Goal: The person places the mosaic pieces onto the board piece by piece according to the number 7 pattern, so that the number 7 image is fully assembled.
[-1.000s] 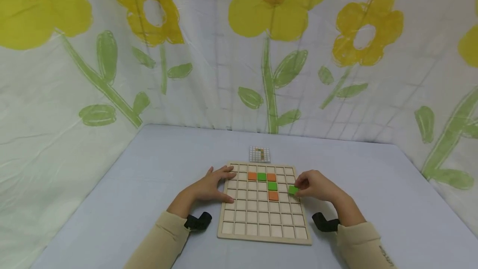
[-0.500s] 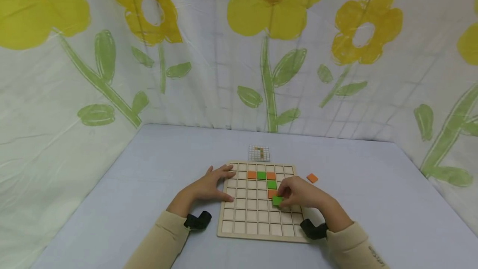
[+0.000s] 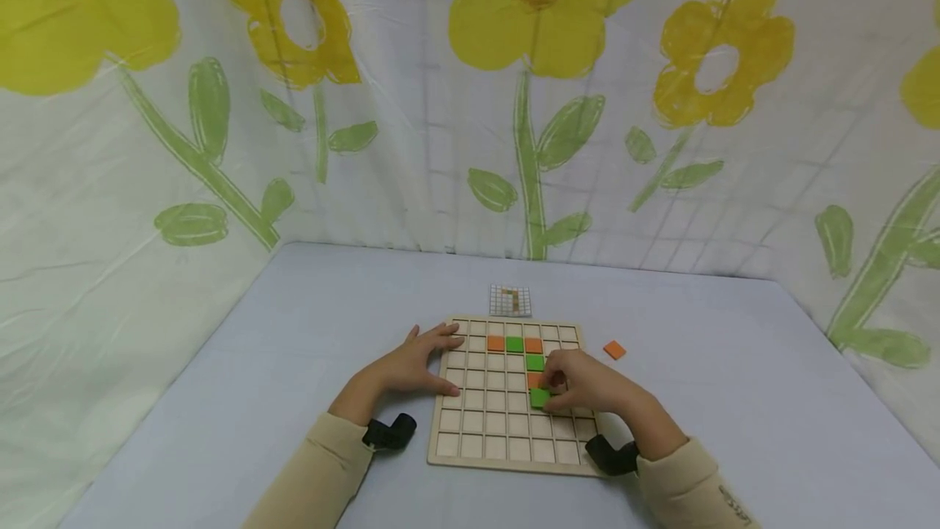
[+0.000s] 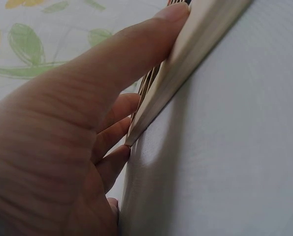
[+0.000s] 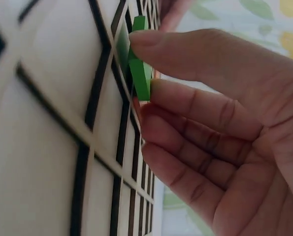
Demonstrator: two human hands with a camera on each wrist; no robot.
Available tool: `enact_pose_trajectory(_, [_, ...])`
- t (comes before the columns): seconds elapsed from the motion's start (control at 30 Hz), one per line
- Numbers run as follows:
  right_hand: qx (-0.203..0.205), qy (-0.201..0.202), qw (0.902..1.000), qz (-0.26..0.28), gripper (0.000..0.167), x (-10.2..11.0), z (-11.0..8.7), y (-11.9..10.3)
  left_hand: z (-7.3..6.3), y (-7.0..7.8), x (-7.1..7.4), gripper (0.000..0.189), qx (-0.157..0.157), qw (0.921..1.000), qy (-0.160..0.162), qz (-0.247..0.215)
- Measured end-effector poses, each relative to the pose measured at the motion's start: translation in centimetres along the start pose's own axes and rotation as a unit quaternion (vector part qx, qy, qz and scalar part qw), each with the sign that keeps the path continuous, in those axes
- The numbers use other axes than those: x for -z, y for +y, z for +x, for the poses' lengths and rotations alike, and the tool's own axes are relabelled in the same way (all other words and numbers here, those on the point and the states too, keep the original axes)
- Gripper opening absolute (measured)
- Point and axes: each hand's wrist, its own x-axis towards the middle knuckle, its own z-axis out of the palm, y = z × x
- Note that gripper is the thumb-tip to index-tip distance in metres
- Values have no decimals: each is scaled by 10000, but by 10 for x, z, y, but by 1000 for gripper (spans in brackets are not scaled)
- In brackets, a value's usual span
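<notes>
A wooden grid board [image 3: 495,447] lies flat on the table. My right hand [image 3: 598,386] pinches a green square tile [image 3: 539,398] between thumb and fingers. In the right wrist view, this green tile [image 5: 142,81] stands tilted at the grid's surface. Just beyond it, an orange tile [image 3: 534,380] sits in its cell, partly hidden by my fingers. Farther up the same column are a green tile [image 3: 534,362] and an orange tile [image 3: 533,345]. My left hand [image 3: 406,367] rests spread along the board's left edge, its thumb [image 4: 136,46] on the rim.
A small card [image 3: 510,300] printed with a coloured grid pattern lies behind the board. One loose orange tile [image 3: 614,349] lies on the table to the board's right. A flower-printed cloth [image 3: 411,145] hangs behind the table.
From the board's right edge, my right hand has carried the green tile leftward and nearer to me, below the orange tile. The loose orange tile has come into view. My left hand stays put.
</notes>
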Motion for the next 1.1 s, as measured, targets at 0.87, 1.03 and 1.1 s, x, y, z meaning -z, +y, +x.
enact_pose_trajectory(0.87, [0,96,9997,-204,18,-1,2,-5,1,-1,0,82,0,10000,-2,-12])
enact_pose_trajectory(1.03, [58,460,9989,53,19,14,-8,9,1,1,0,81,41,10000,-30,-19])
enact_pose_trajectory(1.1, [16,693,9976,61,20,22,-12,17,1,1,0,81,54,10000,-26,-3])
